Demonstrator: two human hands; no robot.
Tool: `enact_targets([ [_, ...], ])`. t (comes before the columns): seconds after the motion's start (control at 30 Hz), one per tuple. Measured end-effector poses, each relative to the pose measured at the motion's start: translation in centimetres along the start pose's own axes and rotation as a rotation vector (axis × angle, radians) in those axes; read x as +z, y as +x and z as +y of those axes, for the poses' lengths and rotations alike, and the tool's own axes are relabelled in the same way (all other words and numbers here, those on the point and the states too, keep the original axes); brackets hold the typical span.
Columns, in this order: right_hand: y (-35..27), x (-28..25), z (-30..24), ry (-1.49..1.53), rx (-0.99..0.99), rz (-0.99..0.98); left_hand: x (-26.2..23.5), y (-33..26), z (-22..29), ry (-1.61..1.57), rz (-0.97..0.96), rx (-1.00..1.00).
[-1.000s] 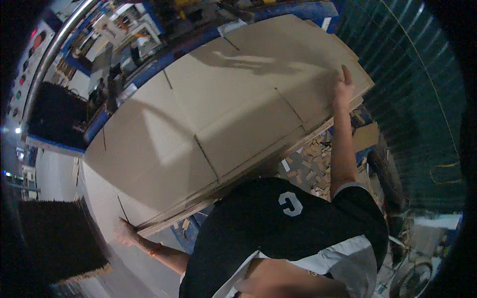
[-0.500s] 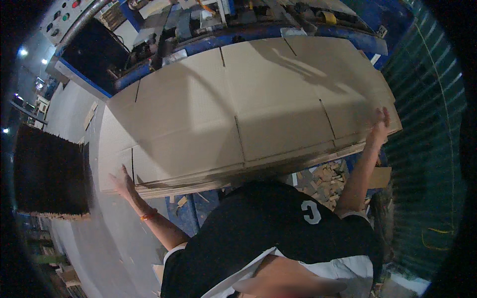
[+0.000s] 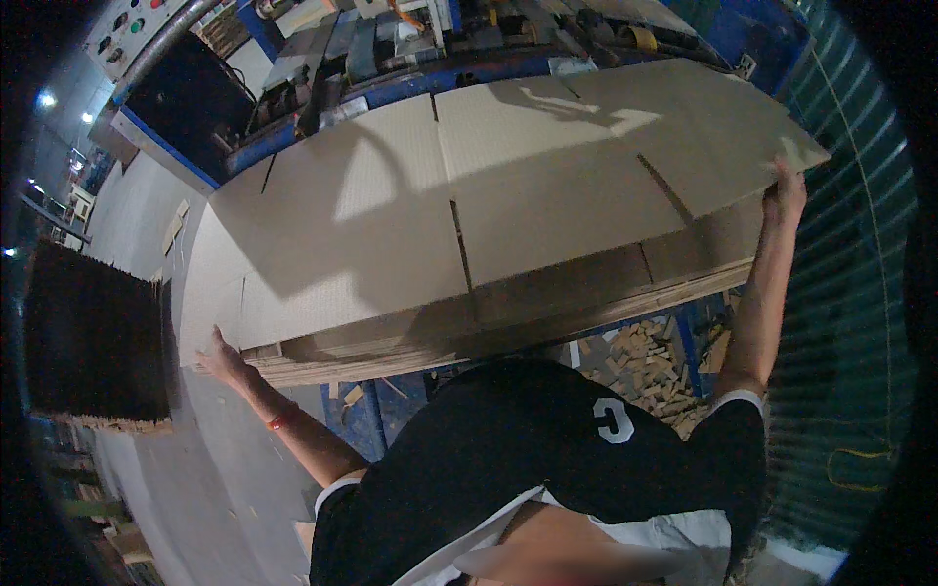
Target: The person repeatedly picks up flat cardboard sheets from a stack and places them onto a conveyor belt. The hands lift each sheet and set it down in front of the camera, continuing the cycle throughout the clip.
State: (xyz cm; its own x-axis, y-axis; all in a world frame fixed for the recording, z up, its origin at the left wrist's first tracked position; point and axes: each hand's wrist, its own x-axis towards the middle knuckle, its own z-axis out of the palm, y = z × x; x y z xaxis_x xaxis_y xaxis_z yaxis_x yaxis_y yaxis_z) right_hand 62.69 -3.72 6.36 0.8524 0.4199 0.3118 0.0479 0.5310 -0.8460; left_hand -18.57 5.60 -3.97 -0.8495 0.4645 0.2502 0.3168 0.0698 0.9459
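- Stack of flat cardboard sheets (image 3: 469, 225) fills centre and upper frame, wide, slotted, edges facing lower frame.
- Left hand (image 3: 221, 357) at left-centre, fingers spread, pressed flat against the stack's lower-left corner; red band (image 3: 281, 420) on that wrist.
- Right hand (image 3: 785, 192) at right, arm stretched up, fingers curled over the stack's right edge, gripping it.
- Person's black shirt (image 3: 547, 459) with white mark fills lower centre.
- Blue machine frame (image 3: 391, 93) with clutter runs along upper frame behind the stack.
- Dark pile of sheets (image 3: 93, 337) stands at left, well apart from left hand.
- Wood scraps (image 3: 645, 361) on floor below stack, right of centre.
- Green corrugated wall (image 3: 840, 293) at right edge.
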Motion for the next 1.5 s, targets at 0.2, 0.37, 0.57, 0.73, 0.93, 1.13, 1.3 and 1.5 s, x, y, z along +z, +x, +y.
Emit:
enact_targets([
  [0.2, -3.9, 3.5, -8.6, -0.340, -0.206, -0.071, 0.5, 1.0, -0.7, -0.695, -0.157, -0.132],
  [0.37, -17.8, 2.8, -8.4, -1.079, -0.171, -0.326, -0.4, -3.3, 2.4, -0.643, -0.329, -0.183],
  [0.57, -24.1, 5.5, 0.6, -1.041, -0.800, -1.474, 0.1, -14.7, 8.0, -0.206, -0.903, 0.440],
  [0.73, -23.7, 6.1, 1.5, -1.057, -0.814, -1.521, 2.6, -17.6, 10.3, 0.442, -1.155, 1.230],
  [0.93, -21.8, 6.3, 4.3, -1.000, -0.815, -1.542, 3.9, -16.3, 9.9, 0.461, -1.150, 1.278],
  [1.13, -16.2, 9.3, 6.9, -1.319, -0.802, -1.506, 7.9, -14.1, 10.2, 0.319, -1.068, 1.174],
  [1.3, -14.4, 14.1, 10.8, -1.167, -0.978, -1.489, 13.8, -11.5, 11.0, 0.280, -1.029, 1.140],
  [1.5, -9.1, 18.1, 13.1, -1.396, -0.571, -1.483, 21.0, -10.0, 10.2, 0.371, -0.952, 1.159],
])
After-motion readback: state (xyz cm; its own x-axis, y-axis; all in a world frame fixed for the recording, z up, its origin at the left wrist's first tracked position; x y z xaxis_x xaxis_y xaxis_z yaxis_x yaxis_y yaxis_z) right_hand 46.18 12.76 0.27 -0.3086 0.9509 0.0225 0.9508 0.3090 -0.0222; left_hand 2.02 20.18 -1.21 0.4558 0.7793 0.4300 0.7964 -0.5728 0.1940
